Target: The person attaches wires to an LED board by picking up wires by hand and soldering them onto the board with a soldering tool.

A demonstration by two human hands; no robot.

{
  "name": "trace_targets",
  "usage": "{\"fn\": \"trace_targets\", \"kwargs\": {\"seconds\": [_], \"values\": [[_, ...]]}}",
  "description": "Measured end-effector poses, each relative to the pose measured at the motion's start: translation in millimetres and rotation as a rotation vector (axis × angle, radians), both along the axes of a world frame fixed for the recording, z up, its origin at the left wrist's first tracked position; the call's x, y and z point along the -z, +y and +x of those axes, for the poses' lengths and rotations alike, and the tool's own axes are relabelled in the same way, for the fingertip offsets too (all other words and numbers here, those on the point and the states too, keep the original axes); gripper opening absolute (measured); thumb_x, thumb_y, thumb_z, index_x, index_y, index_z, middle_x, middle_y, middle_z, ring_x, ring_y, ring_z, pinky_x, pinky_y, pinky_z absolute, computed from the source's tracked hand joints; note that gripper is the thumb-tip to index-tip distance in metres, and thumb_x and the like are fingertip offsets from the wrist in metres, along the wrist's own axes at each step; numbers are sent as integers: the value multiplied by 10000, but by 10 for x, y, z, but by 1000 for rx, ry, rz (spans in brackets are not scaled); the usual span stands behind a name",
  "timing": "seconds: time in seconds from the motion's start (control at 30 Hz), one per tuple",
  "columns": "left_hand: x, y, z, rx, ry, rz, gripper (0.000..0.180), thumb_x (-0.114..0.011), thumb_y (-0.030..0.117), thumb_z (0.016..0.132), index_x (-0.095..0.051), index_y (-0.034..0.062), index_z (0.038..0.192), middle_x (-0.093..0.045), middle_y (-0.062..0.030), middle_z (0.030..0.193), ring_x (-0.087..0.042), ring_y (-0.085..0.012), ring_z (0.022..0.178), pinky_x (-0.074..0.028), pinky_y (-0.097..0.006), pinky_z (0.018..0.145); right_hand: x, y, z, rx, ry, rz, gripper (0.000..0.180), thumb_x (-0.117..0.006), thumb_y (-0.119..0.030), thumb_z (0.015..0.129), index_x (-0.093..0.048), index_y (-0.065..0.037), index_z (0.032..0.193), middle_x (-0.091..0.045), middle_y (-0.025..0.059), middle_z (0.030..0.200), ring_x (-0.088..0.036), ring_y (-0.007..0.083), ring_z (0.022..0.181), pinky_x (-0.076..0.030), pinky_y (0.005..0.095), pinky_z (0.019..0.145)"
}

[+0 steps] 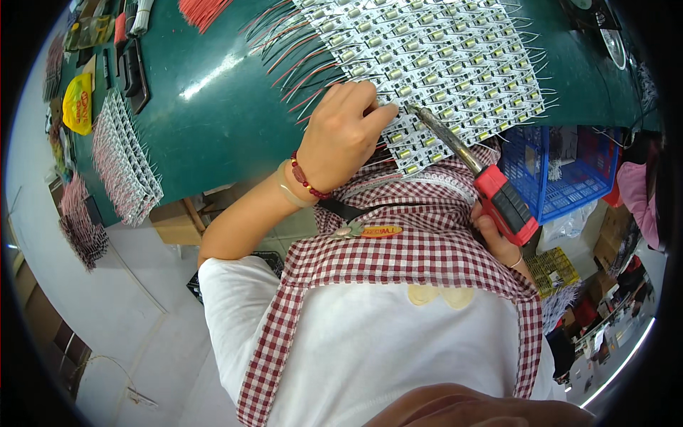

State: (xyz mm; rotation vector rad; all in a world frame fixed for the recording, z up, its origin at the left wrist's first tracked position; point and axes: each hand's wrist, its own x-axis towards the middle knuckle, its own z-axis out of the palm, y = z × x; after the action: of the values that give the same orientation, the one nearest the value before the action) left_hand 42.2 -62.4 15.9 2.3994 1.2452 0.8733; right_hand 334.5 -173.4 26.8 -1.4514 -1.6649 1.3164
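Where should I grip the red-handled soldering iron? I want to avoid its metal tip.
By the red and black handle, coming from the near right side as the right hand does. The metal shaft points away toward the white LED boards.

On the surface (213, 107) a sheet of small modules (441, 64) lies at the near edge, another stack of modules (124, 160) well to its left, and a basket (562, 171) below its right end.

- An electronics assembly workshop.
- A green bench (213, 92) carries sheets of small white circuit modules (434, 64) with red and white wire leads.
- A red-handled soldering iron (491, 192) is in use at its near edge.
- More module sheets (124, 160) lie toward its left edge; a blue plastic crate (562, 174) sits beside it.
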Motion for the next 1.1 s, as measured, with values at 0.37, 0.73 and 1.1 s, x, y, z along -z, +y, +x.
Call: {"fn": "trace_targets", "kwargs": {"seconds": [0.37,0.73,1.1], "values": [[2,9,28,12,-3,14,187,-688,-32,665,-661,60,826,-450,-52,670,-498,-214,610,-416,-330,563,11,4,-36,-64,-169,167,170,-675,-182,743,-639,-30,812,-614,102,730,-593,243,596,-453,329,512],[-51,24,27,27,90,40,157,-675,-2,684,-664,70,823,-457,-36,680,-489,-198,623,-396,-321,586,45,-48,-9,-13,-22,131,185,-662,-182,748,-640,-16,824,-621,116,744,-602,262,597,-463,331,516],[-42,18,35,17,67,60,183,-660,-5,657,-665,61,828,-457,-42,695,-474,-204,620,-396,-316,579,47,-53,-11,-14,37,58,205,-657,-211,778,-640,-19,848,-607,89,711,-583,228,578,-456,331,524]]}}
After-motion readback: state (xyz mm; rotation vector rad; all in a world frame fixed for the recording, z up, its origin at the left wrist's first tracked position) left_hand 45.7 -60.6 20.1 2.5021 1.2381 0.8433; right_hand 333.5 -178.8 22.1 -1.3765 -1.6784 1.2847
